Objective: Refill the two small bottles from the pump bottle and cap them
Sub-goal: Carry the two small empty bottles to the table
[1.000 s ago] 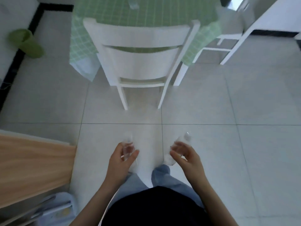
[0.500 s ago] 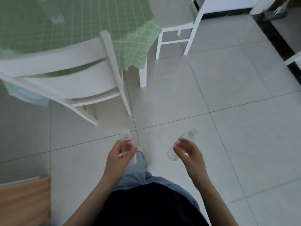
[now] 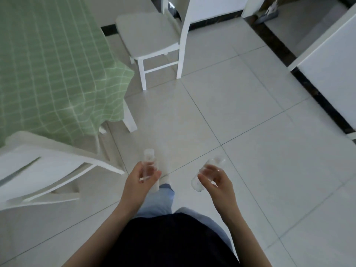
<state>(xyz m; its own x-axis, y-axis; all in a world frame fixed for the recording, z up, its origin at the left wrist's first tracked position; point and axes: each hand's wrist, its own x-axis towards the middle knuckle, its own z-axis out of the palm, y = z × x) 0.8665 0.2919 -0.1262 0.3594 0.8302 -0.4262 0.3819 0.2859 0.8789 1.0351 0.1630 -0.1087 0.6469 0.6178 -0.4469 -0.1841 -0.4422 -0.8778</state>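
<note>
Your left hand point(image 3: 139, 183) grips one small bottle point(image 3: 149, 162) upright, your right hand point(image 3: 216, 183) the other bottle point(image 3: 204, 175) tilted; carry both level to the tabletop point(image 3: 48, 64).

Dark top point(image 3: 169, 241), light-blue jeans point(image 3: 158, 201)

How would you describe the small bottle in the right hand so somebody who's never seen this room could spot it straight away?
Start at the table with the green checked cloth, then drop to the two hands held out above the pale floor tiles. The right hand pinches a small clear bottle. Unlike the upright bottle in the left hand, this one is tilted, its top leaning up and to the right.
</note>
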